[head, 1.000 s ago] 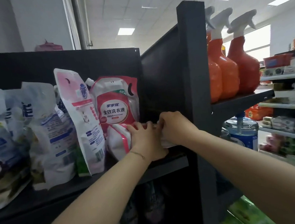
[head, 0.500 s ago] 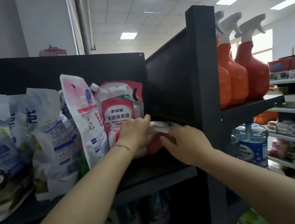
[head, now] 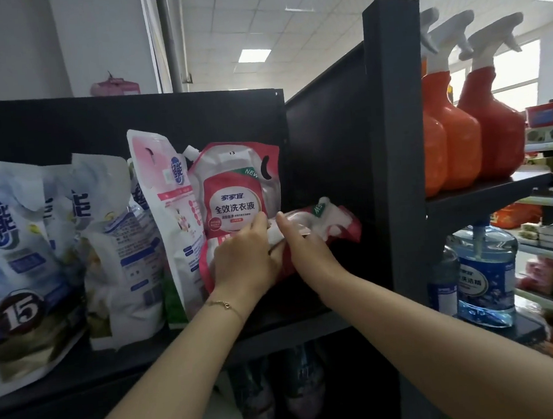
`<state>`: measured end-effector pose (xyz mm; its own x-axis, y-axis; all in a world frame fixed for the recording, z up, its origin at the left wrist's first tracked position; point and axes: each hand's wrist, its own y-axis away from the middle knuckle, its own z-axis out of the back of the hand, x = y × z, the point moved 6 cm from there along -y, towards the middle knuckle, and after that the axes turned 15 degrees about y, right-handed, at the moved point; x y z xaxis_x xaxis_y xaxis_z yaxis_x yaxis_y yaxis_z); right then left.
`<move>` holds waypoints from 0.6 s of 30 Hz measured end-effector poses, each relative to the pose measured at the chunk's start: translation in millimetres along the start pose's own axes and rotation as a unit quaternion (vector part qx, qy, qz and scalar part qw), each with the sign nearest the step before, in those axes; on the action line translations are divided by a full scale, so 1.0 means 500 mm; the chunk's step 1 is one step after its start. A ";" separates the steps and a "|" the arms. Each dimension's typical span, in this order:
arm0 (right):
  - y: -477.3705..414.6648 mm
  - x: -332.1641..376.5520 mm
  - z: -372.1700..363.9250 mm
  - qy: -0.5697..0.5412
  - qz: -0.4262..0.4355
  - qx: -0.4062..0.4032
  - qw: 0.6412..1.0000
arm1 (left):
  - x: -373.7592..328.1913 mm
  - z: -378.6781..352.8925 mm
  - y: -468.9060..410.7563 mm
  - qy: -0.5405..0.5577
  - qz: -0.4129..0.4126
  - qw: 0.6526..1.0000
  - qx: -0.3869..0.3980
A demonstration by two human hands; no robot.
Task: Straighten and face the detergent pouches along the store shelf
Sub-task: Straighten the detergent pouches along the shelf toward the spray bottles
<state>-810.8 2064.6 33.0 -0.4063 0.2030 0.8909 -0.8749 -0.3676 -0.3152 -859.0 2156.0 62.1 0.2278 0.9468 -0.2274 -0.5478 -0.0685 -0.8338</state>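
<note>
A red-and-white detergent pouch (head: 329, 219) lies tipped on its side at the right end of the black shelf (head: 296, 333), its top pointing right toward the side panel. My left hand (head: 243, 262) grips its left part and my right hand (head: 305, 247) holds its middle from the front. Behind it stands an upright red pouch (head: 236, 186) with its label facing out. A tall pink-and-white pouch (head: 167, 198) leans to its left. Blue-and-white pouches (head: 15, 259) slump further left.
A black upright post (head: 399, 138) and side panel close off the shelf's right end. Orange spray bottles (head: 482, 131) stand on the neighbouring shelf, with blue water jugs (head: 485, 278) below. More goods sit on the lower shelf under my arms.
Both hands have lifted the tipped red pouch off the shelf floor and turned it, so its top now sticks out to the right. The view has moved closer.
</note>
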 end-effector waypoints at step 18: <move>-0.031 0.101 -0.030 0.114 0.150 -0.091 0.978 | 0.065 0.020 0.045 0.291 0.104 0.929 -0.204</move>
<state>-821.7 2094.3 78.2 -0.6816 0.3161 0.6599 -0.7316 -0.2790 -0.6220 -871.9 2188.4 40.7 0.6124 0.5776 -0.5398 -0.3048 -0.4575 -0.8354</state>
